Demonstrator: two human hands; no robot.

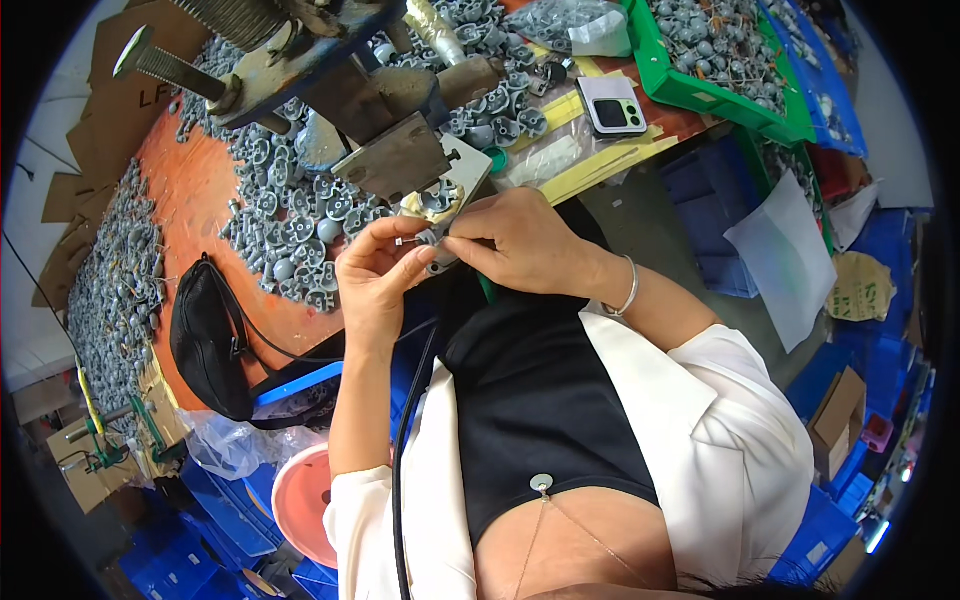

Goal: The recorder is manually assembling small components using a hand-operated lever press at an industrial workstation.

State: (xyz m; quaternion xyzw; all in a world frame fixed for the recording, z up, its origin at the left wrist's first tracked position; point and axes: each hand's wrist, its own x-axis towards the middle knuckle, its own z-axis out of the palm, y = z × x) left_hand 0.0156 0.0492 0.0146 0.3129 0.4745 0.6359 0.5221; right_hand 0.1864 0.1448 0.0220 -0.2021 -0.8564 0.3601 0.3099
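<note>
My left hand (378,272) is closed in a pinch on a small grey part (428,238) with a thin pale pin sticking out of it. From the other side my right hand (525,240) meets it, thumb and forefinger pressed together at the same part. Both hands are just below the metal block (395,157) of a bench press (345,85), close to its pale plate (466,165). Part of the grey piece is hidden by my fingers. To the left of the hands lies a heap of grey cast parts (300,230) on the orange tabletop (195,185).
A phone (612,105) lies on the taped table edge at the right. Beyond it stands a green bin (690,95) of round grey parts. At the left rests a black pouch (208,335) with a cord; below it is a pink stool or basin (305,505). Blue crates (705,215) stand around.
</note>
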